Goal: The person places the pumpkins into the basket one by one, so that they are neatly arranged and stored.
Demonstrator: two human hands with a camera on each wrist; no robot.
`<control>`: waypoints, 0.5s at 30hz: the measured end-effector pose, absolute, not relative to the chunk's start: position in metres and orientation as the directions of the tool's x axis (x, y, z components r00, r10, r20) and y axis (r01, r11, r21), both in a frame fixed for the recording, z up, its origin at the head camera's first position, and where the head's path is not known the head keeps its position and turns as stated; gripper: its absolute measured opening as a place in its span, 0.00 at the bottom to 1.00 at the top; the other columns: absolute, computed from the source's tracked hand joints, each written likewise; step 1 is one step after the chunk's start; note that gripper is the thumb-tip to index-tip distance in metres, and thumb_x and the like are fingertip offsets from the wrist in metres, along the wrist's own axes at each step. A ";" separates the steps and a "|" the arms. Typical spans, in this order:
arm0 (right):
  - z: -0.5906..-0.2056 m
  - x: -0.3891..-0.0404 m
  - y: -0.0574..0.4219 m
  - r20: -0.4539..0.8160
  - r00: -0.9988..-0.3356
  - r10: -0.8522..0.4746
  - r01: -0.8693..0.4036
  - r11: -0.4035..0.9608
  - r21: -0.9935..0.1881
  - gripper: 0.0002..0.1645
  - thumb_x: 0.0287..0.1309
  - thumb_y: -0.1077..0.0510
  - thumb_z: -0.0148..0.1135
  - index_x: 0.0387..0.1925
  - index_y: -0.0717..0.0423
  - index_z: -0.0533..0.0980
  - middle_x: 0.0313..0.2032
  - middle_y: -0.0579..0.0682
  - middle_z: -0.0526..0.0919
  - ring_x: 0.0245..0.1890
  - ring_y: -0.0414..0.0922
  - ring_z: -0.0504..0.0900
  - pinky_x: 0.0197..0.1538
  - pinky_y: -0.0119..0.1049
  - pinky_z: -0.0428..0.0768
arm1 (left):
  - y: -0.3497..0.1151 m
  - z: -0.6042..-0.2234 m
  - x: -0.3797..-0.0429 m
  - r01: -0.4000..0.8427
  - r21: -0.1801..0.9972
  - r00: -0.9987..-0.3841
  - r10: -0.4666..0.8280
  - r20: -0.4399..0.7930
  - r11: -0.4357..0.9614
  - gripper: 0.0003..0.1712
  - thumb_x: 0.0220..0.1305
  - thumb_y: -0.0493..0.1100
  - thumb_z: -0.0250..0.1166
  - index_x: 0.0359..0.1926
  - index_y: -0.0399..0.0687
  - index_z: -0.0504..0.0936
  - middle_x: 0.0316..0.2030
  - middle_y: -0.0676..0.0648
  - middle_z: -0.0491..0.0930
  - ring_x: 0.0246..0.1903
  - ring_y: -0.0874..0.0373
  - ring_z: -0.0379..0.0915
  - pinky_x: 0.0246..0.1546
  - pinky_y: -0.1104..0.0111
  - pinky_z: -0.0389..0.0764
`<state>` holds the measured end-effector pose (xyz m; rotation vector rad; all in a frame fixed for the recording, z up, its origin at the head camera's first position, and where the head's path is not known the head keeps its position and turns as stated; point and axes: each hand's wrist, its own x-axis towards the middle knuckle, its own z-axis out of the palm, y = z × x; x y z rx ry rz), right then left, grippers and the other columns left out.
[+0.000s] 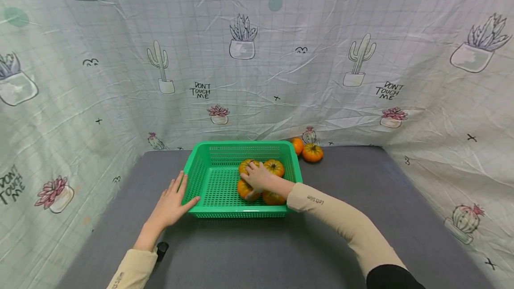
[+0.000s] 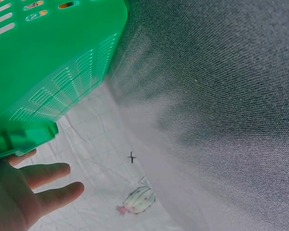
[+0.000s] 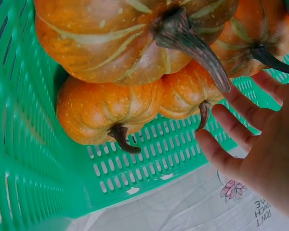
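Observation:
A green plastic basket (image 1: 225, 209) holds several small orange pumpkins (image 1: 274, 167) with pale stripes and dark stems, grouped in its right half. My right hand (image 1: 258, 177) reaches in over them, its fingers over a rear pumpkin and its thumb by a front one. In the right wrist view its spread fingers (image 3: 233, 126) are near the stems, curled round none of them. Whether they touch a pumpkin I cannot tell. At the basket's left side, my left hand (image 1: 170, 202) rests by the rim with fingers straight and thumb spread. The left wrist view shows its fingers (image 2: 50, 174) beside the rim.
Two more pumpkins (image 1: 312, 152) lie on the grey tabletop (image 1: 241, 253), outside the basket's back right corner. Behind and on both sides hangs a pale cloth (image 1: 281, 79) printed with potted cacti. A small black object (image 1: 162, 249) shows beside the left wrist.

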<state>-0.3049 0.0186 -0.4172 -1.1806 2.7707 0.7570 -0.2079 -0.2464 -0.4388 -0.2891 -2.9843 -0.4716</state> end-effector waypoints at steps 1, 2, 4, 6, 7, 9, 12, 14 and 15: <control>-0.418 -0.304 0.019 -0.220 -0.711 -0.669 -0.687 0.591 0.424 0.46 0.44 0.23 0.47 0.60 0.42 0.59 0.60 0.50 0.63 0.61 0.49 0.61 0.58 0.47 0.67 | -0.246 -0.438 -0.208 0.203 0.294 -0.976 0.170 0.134 0.934 0.50 0.59 0.66 0.48 0.68 0.36 0.42 0.69 0.36 0.39 0.64 0.30 0.40 0.55 0.36 0.52; -0.418 -0.304 0.018 -0.220 -0.710 -0.669 -0.688 0.590 0.423 0.46 0.44 0.23 0.47 0.60 0.42 0.59 0.60 0.50 0.63 0.61 0.49 0.61 0.58 0.47 0.67 | -0.246 -0.438 -0.208 0.203 0.296 -0.976 0.170 0.134 0.934 0.50 0.59 0.65 0.48 0.68 0.36 0.42 0.69 0.36 0.39 0.64 0.30 0.40 0.55 0.36 0.52; -0.419 -0.304 0.018 -0.220 -0.709 -0.670 -0.689 0.592 0.417 0.46 0.44 0.23 0.48 0.61 0.43 0.59 0.61 0.50 0.63 0.62 0.49 0.60 0.59 0.48 0.66 | -0.246 -0.438 -0.207 0.203 0.296 -0.976 0.169 0.134 0.933 0.50 0.60 0.65 0.48 0.68 0.36 0.42 0.69 0.36 0.39 0.64 0.30 0.40 0.55 0.36 0.52; -0.419 -0.303 0.018 -0.230 -0.712 -0.663 -0.689 0.599 0.408 0.47 0.45 0.24 0.48 0.62 0.43 0.59 0.62 0.51 0.62 0.63 0.50 0.59 0.60 0.48 0.65 | -0.246 -0.438 -0.207 0.202 0.296 -0.976 0.169 0.135 0.934 0.50 0.60 0.65 0.48 0.68 0.36 0.42 0.69 0.35 0.39 0.64 0.30 0.40 0.55 0.36 0.52; -0.418 -0.302 0.018 -0.241 -0.716 -0.655 -0.689 0.606 0.398 0.46 0.46 0.25 0.48 0.63 0.43 0.58 0.62 0.51 0.61 0.64 0.50 0.58 0.61 0.49 0.64 | -0.246 -0.438 -0.207 0.202 0.297 -0.976 0.169 0.135 0.933 0.50 0.60 0.65 0.48 0.68 0.36 0.42 0.69 0.35 0.39 0.64 0.30 0.40 0.55 0.36 0.52; -0.418 -0.302 0.017 -0.264 -0.723 -0.639 -0.686 0.618 0.384 0.46 0.47 0.25 0.48 0.64 0.43 0.58 0.64 0.51 0.59 0.66 0.50 0.55 0.62 0.49 0.62 | -0.247 -0.438 -0.208 0.202 0.298 -0.976 0.168 0.136 0.933 0.50 0.60 0.65 0.48 0.68 0.36 0.42 0.69 0.36 0.39 0.64 0.30 0.40 0.55 0.36 0.52; -0.418 -0.302 0.017 -0.289 -0.728 -0.622 -0.684 0.624 0.379 0.45 0.48 0.26 0.47 0.64 0.41 0.58 0.65 0.52 0.58 0.66 0.50 0.54 0.62 0.49 0.61 | -0.247 -0.439 -0.208 0.201 0.297 -0.976 0.167 0.136 0.933 0.50 0.60 0.66 0.48 0.68 0.36 0.42 0.69 0.36 0.39 0.64 0.30 0.40 0.56 0.36 0.52; -0.418 -0.302 0.017 -0.297 -0.728 -0.618 -0.684 0.621 0.383 0.44 0.49 0.26 0.46 0.64 0.40 0.57 0.65 0.52 0.58 0.66 0.50 0.54 0.62 0.49 0.61 | -0.247 -0.439 -0.208 0.203 0.298 -0.976 0.169 0.138 0.933 0.50 0.60 0.65 0.48 0.68 0.36 0.42 0.69 0.36 0.39 0.64 0.30 0.40 0.55 0.36 0.52; -0.419 -0.302 0.016 -0.298 -0.728 -0.617 -0.683 0.622 0.383 0.44 0.48 0.25 0.46 0.64 0.40 0.57 0.65 0.52 0.58 0.66 0.50 0.54 0.62 0.49 0.61 | -0.247 -0.439 -0.208 0.204 0.297 -0.976 0.169 0.138 0.933 0.50 0.60 0.65 0.48 0.68 0.36 0.42 0.69 0.36 0.39 0.64 0.30 0.40 0.56 0.36 0.52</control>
